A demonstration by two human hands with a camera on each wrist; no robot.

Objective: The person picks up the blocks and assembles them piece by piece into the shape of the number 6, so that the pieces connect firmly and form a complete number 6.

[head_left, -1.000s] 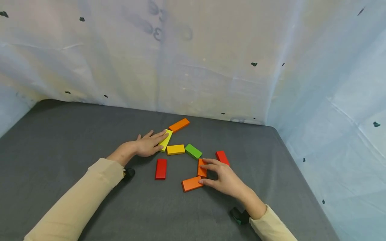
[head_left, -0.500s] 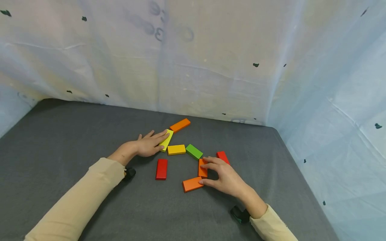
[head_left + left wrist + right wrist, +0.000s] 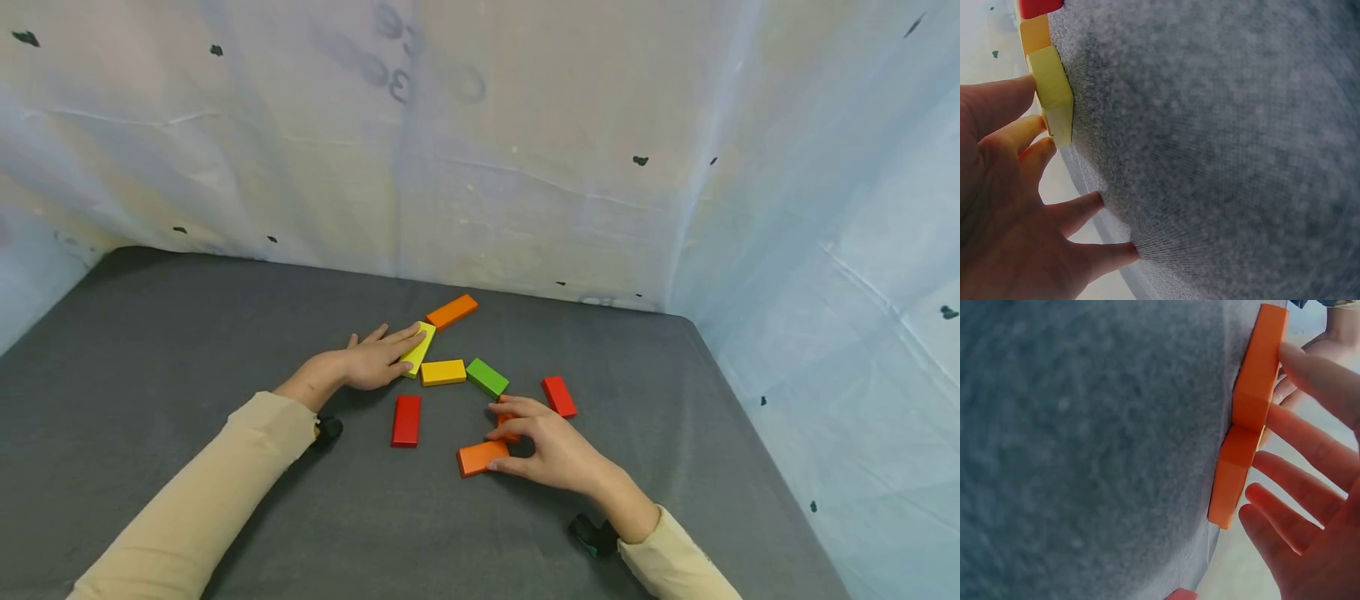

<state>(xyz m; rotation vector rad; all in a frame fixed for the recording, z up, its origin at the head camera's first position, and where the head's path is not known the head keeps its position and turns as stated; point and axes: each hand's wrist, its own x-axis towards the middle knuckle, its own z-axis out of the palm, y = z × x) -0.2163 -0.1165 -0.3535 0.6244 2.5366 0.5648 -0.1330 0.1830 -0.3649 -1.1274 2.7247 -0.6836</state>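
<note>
My left hand (image 3: 371, 364) lies with straight, spread fingers on a pale yellow block (image 3: 422, 348); in the left wrist view thumb and two fingers touch its side. Over two orange blocks reaches my right hand (image 3: 555, 446), its fingers loosely bent. The thumb touches the nearer orange block (image 3: 476, 457). Fingers partly cover the other orange block (image 3: 1229, 481), which meets the first at an angle in the right wrist view. A green block (image 3: 487, 377) and a deeper yellow block (image 3: 443, 372) continue the curved row, along with an orange block (image 3: 452, 311) at the far end.
One red block (image 3: 407, 421) lies inside the curve, and another red block (image 3: 559, 396) lies to the right, beyond my right hand. Grey cloth (image 3: 337, 517) covers the surface. Pale sheeting (image 3: 525, 167) rises behind it and at both sides.
My right hand has shifted slightly left, its thumb farther over the nearer orange block and its fingers covering more of the other. The left hand stays on the pale yellow block.
</note>
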